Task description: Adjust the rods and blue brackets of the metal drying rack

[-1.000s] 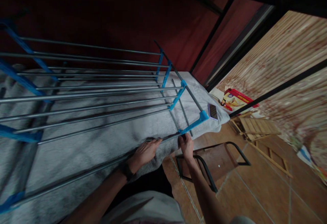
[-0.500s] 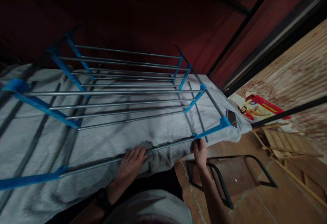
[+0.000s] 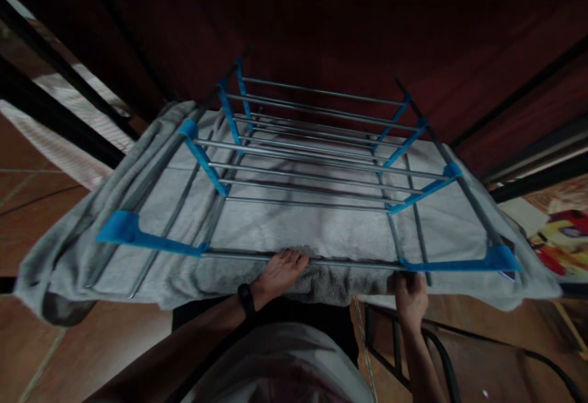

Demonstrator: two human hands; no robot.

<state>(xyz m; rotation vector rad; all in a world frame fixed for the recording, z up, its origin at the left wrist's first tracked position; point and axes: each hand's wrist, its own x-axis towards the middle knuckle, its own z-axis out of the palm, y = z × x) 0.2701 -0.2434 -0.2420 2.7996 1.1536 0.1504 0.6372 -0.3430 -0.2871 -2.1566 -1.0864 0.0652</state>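
Note:
A rack of grey metal tubes and blue plastic brackets lies on a grey blanket (image 3: pixel 294 228). Across its near end runs a metal rod (image 3: pixel 349 263) between the left blue bracket (image 3: pixel 160 242) and the right blue bracket (image 3: pixel 459 264). My left hand (image 3: pixel 282 271) rests over the rod's middle, fingers stretched out and lying on it. At the rod's right end my right hand (image 3: pixel 411 296) is closed, just below the bracket's inner tip; its fingertips are partly hidden. Further rods (image 3: pixel 312 176) span the rack behind.
Loose-looking metal tubes (image 3: pixel 418 231) lie under the rack on both sides. A dark-framed chair (image 3: pixel 441 354) stands at the lower right. A red and yellow package (image 3: pixel 565 241) is at the right edge. Dark red fabric (image 3: pixel 321 17) hangs behind.
My view has swung left, so the rack appears further right and the blanket's left end shows. Both hands stay at about the same places along the near rod.

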